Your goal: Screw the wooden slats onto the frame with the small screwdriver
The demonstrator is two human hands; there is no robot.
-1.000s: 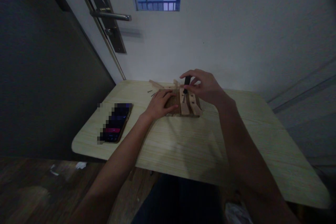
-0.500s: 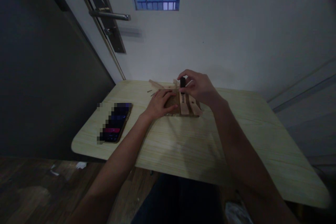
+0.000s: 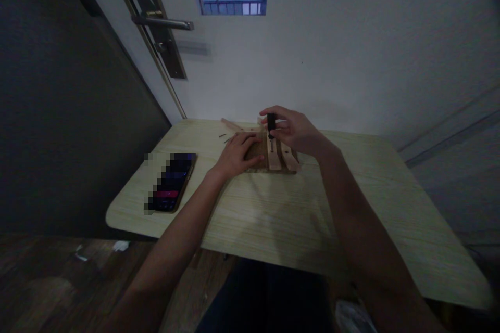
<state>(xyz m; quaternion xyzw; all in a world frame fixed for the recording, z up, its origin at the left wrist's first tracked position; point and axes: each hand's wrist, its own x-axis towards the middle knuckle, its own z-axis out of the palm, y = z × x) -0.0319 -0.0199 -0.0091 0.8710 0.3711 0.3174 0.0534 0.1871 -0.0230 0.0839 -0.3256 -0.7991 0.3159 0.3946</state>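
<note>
From the head camera, in dim light, the wooden frame point(image 3: 278, 158) lies near the far edge of the table point(image 3: 297, 218), about midway along it. The left hand point(image 3: 237, 154) lies flat and open on the frame's left part, fingers spread and pressing down. The right hand point(image 3: 296, 133) is closed around the black handle of a small screwdriver point(image 3: 271, 125), pinched between thumb and fingertips. The screwdriver stands upright with its tip down on one of the pale slats. Loose wooden strips point(image 3: 231, 125) and a few small dark screws point(image 3: 222, 136) lie just behind the left hand by the far edge. A phone point(image 3: 172, 182) rests flat near the table's left edge, well apart from the frame.
</note>
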